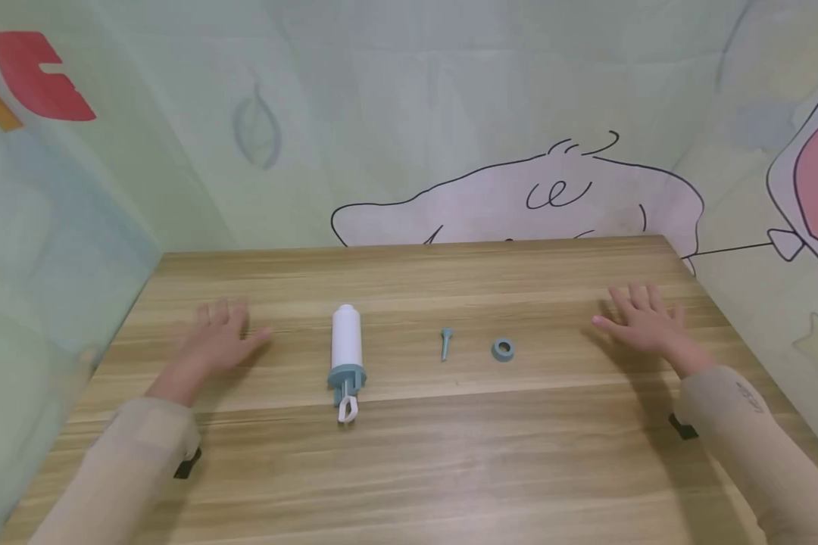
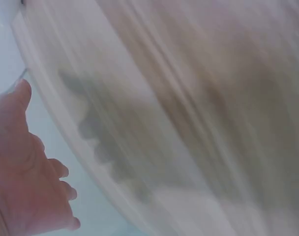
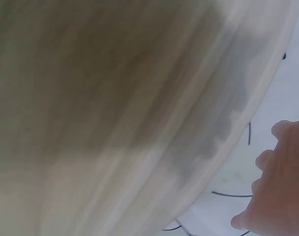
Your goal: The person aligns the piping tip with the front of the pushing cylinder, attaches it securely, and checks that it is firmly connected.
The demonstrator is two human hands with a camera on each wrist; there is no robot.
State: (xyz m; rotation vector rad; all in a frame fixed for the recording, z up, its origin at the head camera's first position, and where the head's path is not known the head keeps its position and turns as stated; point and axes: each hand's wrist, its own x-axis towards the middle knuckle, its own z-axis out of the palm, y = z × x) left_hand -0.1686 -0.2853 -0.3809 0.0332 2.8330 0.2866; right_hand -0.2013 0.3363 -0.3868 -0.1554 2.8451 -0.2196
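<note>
My left hand [image 1: 218,341] is spread over the left side of the wooden table [image 1: 409,469], holding nothing. In the left wrist view the same hand [image 2: 26,172] appears above the table with its shadow below. To its right lies a white syringe-like tube [image 1: 346,337] with a blue-grey collar and a white loop handle towards me. A small blue-grey nozzle-like piece [image 1: 445,344] and a blue-grey ring [image 1: 503,350] lie further right. Beyond them, my right hand [image 1: 644,322] is empty with fingers spread; the right wrist view shows this hand [image 3: 282,182] over the table edge.
A pale printed cloth [image 1: 409,113] with cartoon drawings hangs behind the table and along both sides. Black straps or clips [image 1: 188,463] show under the sleeves at both wrists.
</note>
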